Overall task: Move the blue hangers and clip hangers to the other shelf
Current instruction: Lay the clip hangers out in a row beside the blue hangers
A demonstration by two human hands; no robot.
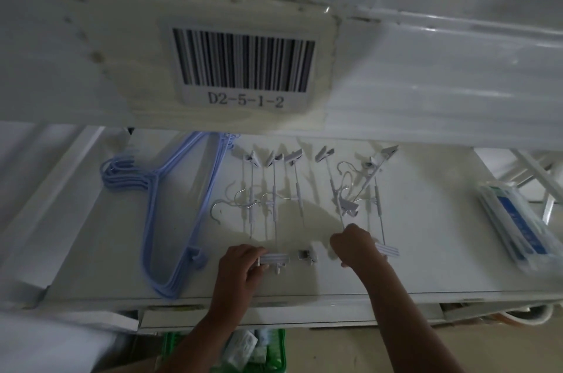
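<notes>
A stack of blue hangers (170, 217) lies on the left of the white shelf (426, 251), hooks pointing left. Several white clip hangers with metal rods (274, 190) are spread across the middle, clips at the far and near ends. My left hand (240, 266) grips the near clip (274, 258) of the left group. My right hand (355, 246) is closed over the near ends of the right group of clip hangers (356, 190), with a white clip (385, 249) showing beside it. A small clip (306, 255) lies between my hands.
The upper shelf's edge carries a barcode label D2-5-1-2 (243, 68). Packets with blue labels (515, 226) lie on the shelf's right end. A green basket (259, 351) with small items stands on the floor below.
</notes>
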